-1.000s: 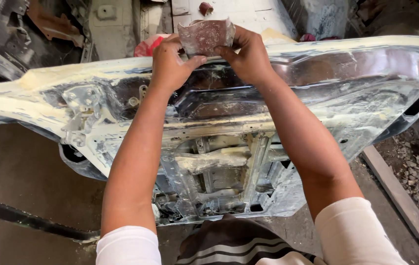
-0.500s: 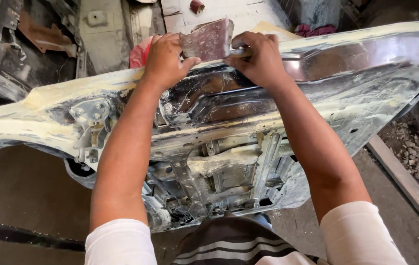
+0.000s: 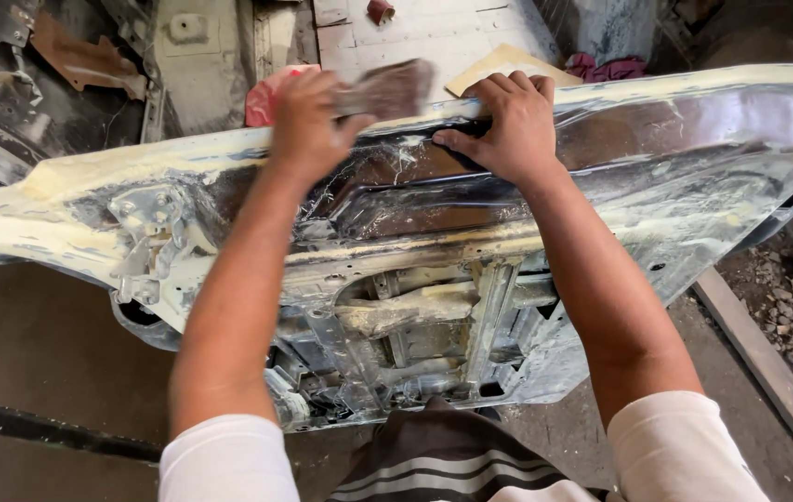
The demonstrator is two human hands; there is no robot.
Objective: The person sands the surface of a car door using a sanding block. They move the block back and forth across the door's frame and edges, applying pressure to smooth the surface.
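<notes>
Head view | your left hand [image 3: 308, 116] is clenching a sandpaper sheet [image 3: 387, 88] on the car door panel [image 3: 675, 149] top edge | right hand [image 3: 508, 125] is gripping that edge | risk: sharp seam cutting fingers, panel tipping

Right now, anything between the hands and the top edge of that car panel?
Nothing visible. The left hand presses a brown sanding sheet at the car panel top edge; the right hand grips that edge directly, fingers curled over it.
</notes>
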